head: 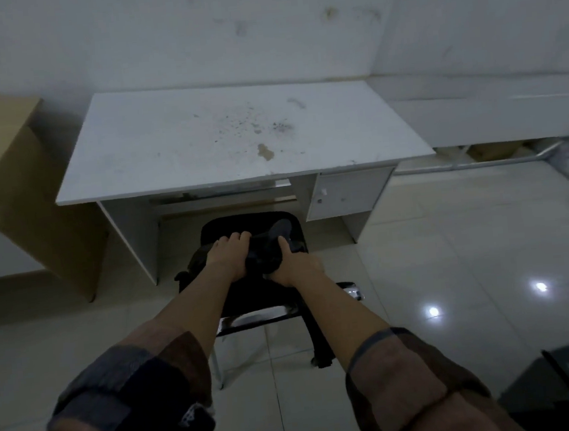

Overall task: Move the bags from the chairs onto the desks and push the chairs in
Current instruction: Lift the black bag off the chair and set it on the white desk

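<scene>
Both hands, left (228,254) and right (292,266), clamped on black bag (265,251) between them, atop chair (215,230) before white desk (201,147).

Both forearms are bare from the elbow down to the left hand (230,254) and the right hand (294,266). The sleeves (135,376) are rolled or pushed up to about the elbows. Their cloth is a plaid of dark blue-grey and brown blocks. The right sleeve ends in a narrow grey-blue edge band. The cloth looks loose and creased.
</scene>
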